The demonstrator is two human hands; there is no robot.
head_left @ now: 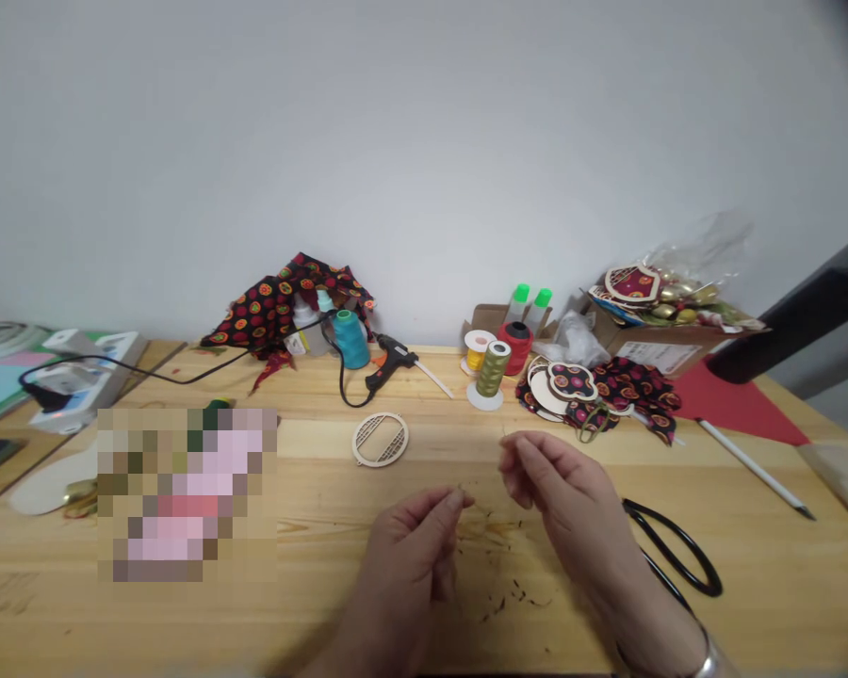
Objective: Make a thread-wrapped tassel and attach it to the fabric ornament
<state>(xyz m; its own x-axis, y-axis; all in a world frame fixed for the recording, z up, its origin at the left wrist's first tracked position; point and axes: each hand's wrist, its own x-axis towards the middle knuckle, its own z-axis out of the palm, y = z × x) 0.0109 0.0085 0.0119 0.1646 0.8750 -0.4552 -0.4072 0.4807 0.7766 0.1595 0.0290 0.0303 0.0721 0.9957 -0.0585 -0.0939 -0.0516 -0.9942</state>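
Note:
Over the middle of the table, my left hand is closed, thumb and fingertips pinched together. My right hand pinches likewise, a little higher and to the right, with a band at the wrist. Anything between the fingertips is too fine to make out. Beyond the left hand lies an oval wooden lattice piece. Black-handled scissors rest beside the right wrist, which hides their blades. Small dark scraps are strewn on the wood below and between the hands.
A glue gun and blue thread cone stand at the back; a green thread spool is right of them. Patterned fabric and a filled cardboard box sit right, near a pencil. A power strip lies left.

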